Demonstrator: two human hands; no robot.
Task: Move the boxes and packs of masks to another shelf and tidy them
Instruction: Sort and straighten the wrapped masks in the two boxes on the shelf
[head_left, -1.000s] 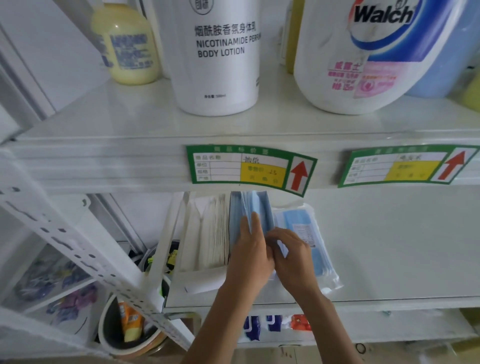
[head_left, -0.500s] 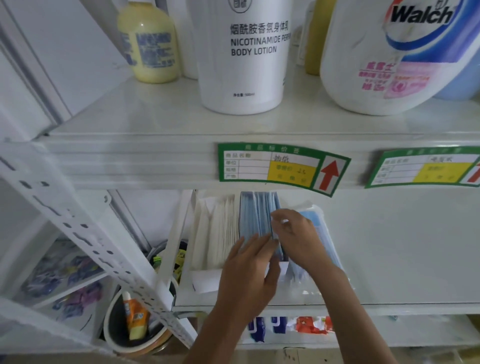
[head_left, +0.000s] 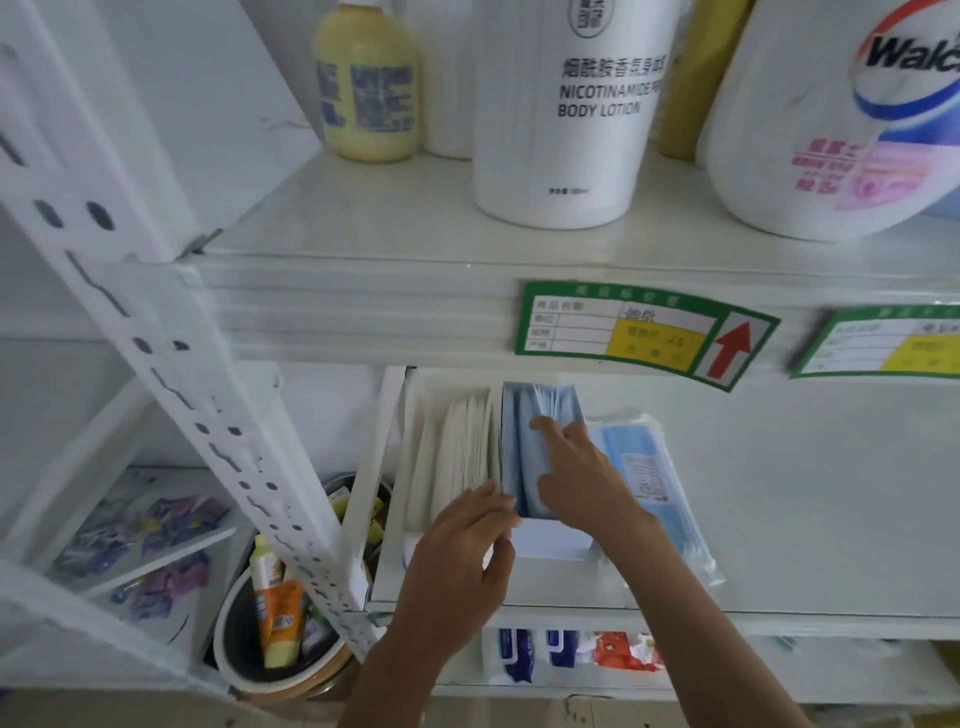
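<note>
Fingers first: my left hand (head_left: 462, 558) has its fingers (head_left: 485, 506) loosely curled, tips on the near edge of the white masks (head_left: 457, 452), pinching nothing I can make out. Right hand (head_left: 582, 478) is spread flat, fingertips (head_left: 543, 423) pressing the blue masks (head_left: 524, 447), palm against their right side. A second ago the left hand lay over that blue stack with the right tucked behind; now they've split, left gone to the white stack, right reaching deeper. To me that reads as squaring up, not lifting — both stacks stand on edge, side by side, on the middle shelf (head_left: 805, 519), so the move looks done and I'm tidying. Just right of my wrist, a flat pack (head_left: 654, 478) of blue masks lies skewed, hanging over the shelf lip; I'd say that one needs straightening next. Further up, price labels (head_left: 644, 332) on the upper shelf edge, and above them the lotion bottle (head_left: 566, 114) and jug (head_left: 831, 119).
</note>
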